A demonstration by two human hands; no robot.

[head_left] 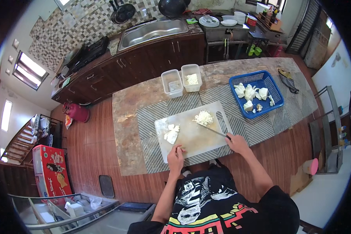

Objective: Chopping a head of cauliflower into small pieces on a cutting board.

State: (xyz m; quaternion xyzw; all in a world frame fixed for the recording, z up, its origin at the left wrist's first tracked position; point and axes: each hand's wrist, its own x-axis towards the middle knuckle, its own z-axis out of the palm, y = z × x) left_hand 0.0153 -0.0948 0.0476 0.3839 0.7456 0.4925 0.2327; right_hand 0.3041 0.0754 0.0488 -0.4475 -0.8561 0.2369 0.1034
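My right hand [237, 143] grips the black handle of a kitchen knife [212, 130], its blade lying low over a white plastic cutting board [193, 140]. The blade's tip touches the edge of a heap of finely chopped white food [204, 118]. My left hand [176, 156] is at the board's near edge, fingers loosely curled, with nothing seen in it. Just beyond it lie larger white chunks [171, 134], perhaps cabbage or cauliflower. A blue plastic basket [256, 114] at the right holds several white chunks. Behind the board, one clear plastic container [192, 88] holds chopped white bits; another [172, 83] stands beside it.
The board rests on a striped mat [152, 117] on a worn table [125, 146]. A dark and yellowish cloth-like item [288, 81] lies right of the basket. Beyond the table are a steel sink [153, 33] and stacked plates [209, 22]. A red gas cylinder [77, 112] stands left.
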